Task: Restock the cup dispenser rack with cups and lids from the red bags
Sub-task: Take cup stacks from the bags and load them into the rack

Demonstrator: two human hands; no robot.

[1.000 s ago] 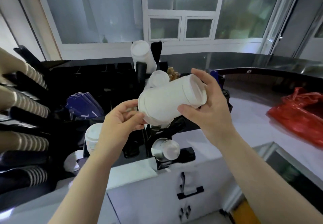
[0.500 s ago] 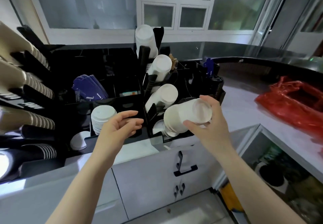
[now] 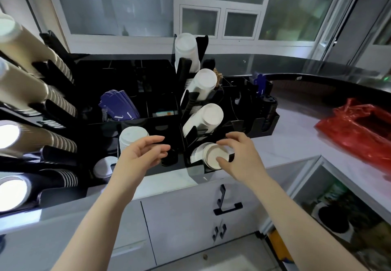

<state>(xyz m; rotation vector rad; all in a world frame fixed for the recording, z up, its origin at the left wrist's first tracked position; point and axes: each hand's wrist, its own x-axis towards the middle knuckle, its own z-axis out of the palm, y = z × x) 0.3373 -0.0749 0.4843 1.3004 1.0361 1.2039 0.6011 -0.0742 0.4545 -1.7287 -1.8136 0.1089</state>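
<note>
Cup stack (image 3: 213, 158) in lowest rack (image 3: 190, 110) slot, axis slanting back into rack, base toward person. Right hand (image 3: 239, 156) nearer, fingers curled round its end. Left hand (image 3: 143, 154) loose, empty, just left. Bag (image 3: 359, 131) far right.

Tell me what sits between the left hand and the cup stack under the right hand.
In the head view, only a black rack divider separates the left hand from the cup stack.

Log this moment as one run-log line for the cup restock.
step: seating white cup stack in rack's bottom slot | right hand: fingers curled on stack | left hand: free, holding nothing | red bag: on counter
</note>
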